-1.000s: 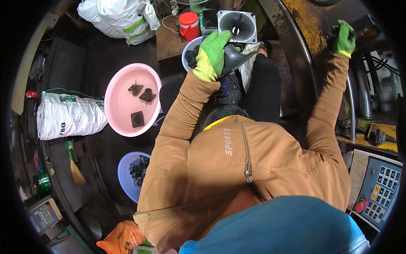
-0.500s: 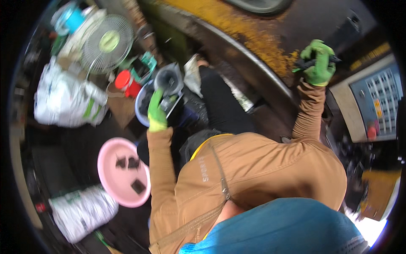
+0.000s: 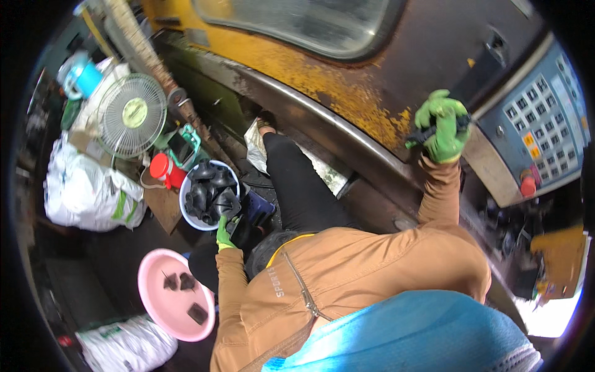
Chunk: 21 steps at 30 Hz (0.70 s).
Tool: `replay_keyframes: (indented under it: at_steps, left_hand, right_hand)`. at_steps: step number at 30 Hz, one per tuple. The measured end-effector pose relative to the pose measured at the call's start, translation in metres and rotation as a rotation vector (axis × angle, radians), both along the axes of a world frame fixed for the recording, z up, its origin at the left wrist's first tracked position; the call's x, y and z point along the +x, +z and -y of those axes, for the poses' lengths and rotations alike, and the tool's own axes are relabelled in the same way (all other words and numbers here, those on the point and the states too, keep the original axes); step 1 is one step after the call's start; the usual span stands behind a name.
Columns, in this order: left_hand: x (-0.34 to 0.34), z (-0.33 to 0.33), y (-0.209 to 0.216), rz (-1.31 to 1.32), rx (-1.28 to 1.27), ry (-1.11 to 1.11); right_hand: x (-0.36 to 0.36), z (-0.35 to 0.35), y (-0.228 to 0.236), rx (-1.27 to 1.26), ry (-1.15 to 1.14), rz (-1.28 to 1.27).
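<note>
My left hand (image 3: 225, 236), in a green glove, is low at the near rim of a pale blue tub (image 3: 181, 199). Its thumb and fingertips touch a dark grey, cup-shaped piece (image 3: 228, 204) and seem closed on it; part of the hand is hidden. Several black, hollow, rubber-like pieces (image 3: 202, 186) fill the tub. My right hand (image 3: 445, 131), also green-gloved, is raised in front of a worn yellow and brown machine panel (image 3: 334, 84). Its fingers are curled round a slim dark object (image 3: 423, 136) whose ends stick out on both sides; its kind is not clear.
A pink basin (image 3: 162, 310) with several dark scraps stands at left, near white sacks (image 3: 93, 198). Beyond are a fan (image 3: 133, 114), a red container (image 3: 162, 167) and a turquoise jug (image 3: 82, 79). The machine's control panel (image 3: 539, 118) juts out at right; its metal edge (image 3: 291, 99) runs across.
My left hand has lowered with the cup-shaped piece toward the tub's near side, uncovering the pile inside. My right hand keeps its grip by the machine. The whole view has shifted.
</note>
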<state>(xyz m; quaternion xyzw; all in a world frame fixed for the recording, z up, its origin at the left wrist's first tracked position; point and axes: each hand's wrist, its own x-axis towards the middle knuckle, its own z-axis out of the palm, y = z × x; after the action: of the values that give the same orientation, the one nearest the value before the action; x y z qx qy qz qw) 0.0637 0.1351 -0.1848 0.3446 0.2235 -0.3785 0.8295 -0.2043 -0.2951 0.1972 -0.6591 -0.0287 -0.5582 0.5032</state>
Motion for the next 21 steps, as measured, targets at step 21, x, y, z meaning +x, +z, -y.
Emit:
replay_keyframes:
  at_steps: [21]
  left_hand:
    - [-0.026,0.001,0.012,0.152,0.191,-0.041]
  right_hand:
    - [-0.003,0.001,-0.002,-0.019,-0.014,-0.012]
